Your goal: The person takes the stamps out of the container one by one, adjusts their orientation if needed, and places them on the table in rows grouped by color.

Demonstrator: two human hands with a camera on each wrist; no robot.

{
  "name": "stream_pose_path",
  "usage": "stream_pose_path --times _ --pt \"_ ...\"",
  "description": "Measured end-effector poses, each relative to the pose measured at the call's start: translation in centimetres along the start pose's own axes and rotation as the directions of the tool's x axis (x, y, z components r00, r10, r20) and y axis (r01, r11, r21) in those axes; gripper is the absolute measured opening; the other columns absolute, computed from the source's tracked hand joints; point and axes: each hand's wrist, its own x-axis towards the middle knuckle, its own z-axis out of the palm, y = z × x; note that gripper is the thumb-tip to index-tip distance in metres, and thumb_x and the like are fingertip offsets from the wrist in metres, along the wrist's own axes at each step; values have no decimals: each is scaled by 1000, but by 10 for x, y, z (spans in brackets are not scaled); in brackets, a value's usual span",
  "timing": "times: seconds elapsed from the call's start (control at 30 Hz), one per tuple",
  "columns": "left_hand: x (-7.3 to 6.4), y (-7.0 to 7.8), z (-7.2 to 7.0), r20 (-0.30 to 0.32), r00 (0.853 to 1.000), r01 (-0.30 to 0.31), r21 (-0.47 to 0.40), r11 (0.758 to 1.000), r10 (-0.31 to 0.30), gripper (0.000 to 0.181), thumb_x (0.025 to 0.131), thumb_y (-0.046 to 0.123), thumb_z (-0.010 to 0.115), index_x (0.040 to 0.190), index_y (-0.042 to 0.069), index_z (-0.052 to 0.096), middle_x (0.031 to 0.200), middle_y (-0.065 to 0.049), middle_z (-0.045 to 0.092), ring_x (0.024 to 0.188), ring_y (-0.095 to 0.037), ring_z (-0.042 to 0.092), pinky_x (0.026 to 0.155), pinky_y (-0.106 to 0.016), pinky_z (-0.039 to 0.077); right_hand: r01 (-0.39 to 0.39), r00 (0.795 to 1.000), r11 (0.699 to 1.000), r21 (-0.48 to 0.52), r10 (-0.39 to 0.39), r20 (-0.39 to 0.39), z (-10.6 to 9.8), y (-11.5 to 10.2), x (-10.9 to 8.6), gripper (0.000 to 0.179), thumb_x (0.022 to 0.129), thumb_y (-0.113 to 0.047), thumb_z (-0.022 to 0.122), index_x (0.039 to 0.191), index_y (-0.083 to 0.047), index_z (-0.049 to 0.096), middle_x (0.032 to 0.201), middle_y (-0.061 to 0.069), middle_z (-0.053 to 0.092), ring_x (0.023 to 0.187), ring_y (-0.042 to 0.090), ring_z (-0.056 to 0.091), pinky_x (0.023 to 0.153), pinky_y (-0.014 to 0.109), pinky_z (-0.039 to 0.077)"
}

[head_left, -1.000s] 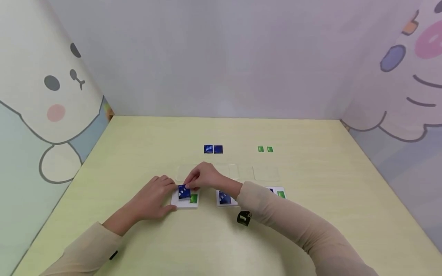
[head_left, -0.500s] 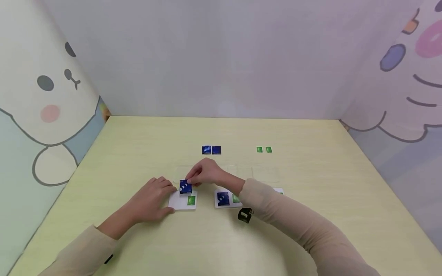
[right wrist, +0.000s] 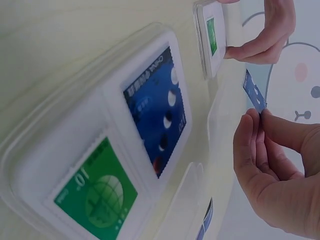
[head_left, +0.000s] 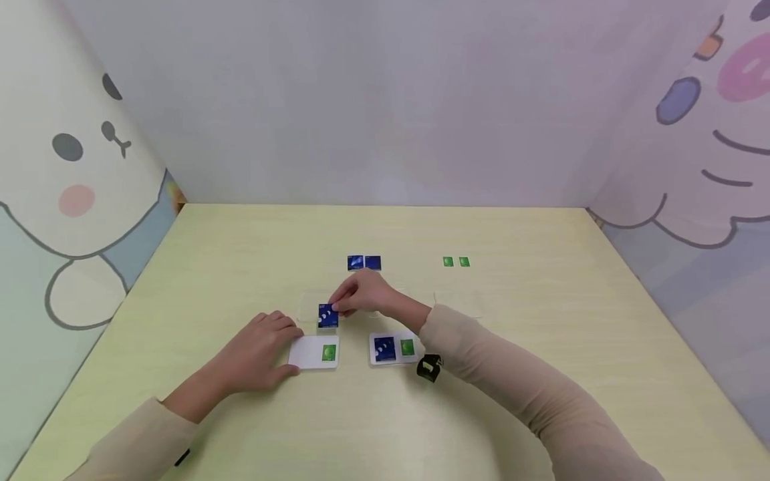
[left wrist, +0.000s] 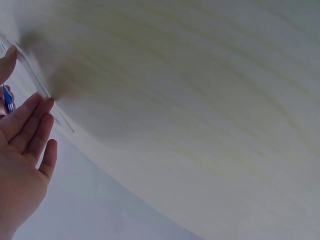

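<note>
My right hand [head_left: 363, 292] pinches a blue postage stamp [head_left: 327, 315] with moon phases by its upper right corner. In the right wrist view, this stamp [right wrist: 254, 91] is tilted and clear of the table. My left hand [head_left: 259, 351] holds the left end of a white stamp case [head_left: 305, 353], thumb at the near corner and fingertips at the far corner. A green stamp [head_left: 329, 353] lies in that case's right part, and its left part is bare white. In the left wrist view, the left fingers [left wrist: 37, 125] are nearly straight.
Another white case [head_left: 385, 361] holds a blue and a green stamp. Two blue stamps [head_left: 364, 262] and two green stamps [head_left: 456, 261] lie farther back. Clear covers [head_left: 309, 306] stand between the rows. A black wrist strap part [head_left: 430, 367] hangs under the right sleeve.
My right hand has lifted the blue stamp up and away from the left case, slightly to the right and back. The left hand stays at the case. The head view has shifted slightly.
</note>
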Motion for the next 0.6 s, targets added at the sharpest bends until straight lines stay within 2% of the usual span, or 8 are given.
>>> stream_pose_path --times 0.43,0.6 --pt "-2 -3 2 -28 999 -19 -5 1000 18 47 72 36 79 107 7 68 106 -5 68 101 -21 58 88 -42 46 -3 1000 999 -38 3 -2 -11 -1 7 14 86 -12 70 98 -7 75 91 9 75 72 12 70 74 28 58" --pt "0 -4 1 -10 1000 -13 -22 1000 13 47 73 36 79 108 6 68 107 -5 68 101 -21 58 89 -43 46 -14 1000 999 -50 14 -4 -15 -3 10 14 87 -12 70 99 -8 75 92 9 75 72 11 70 76 29 58"
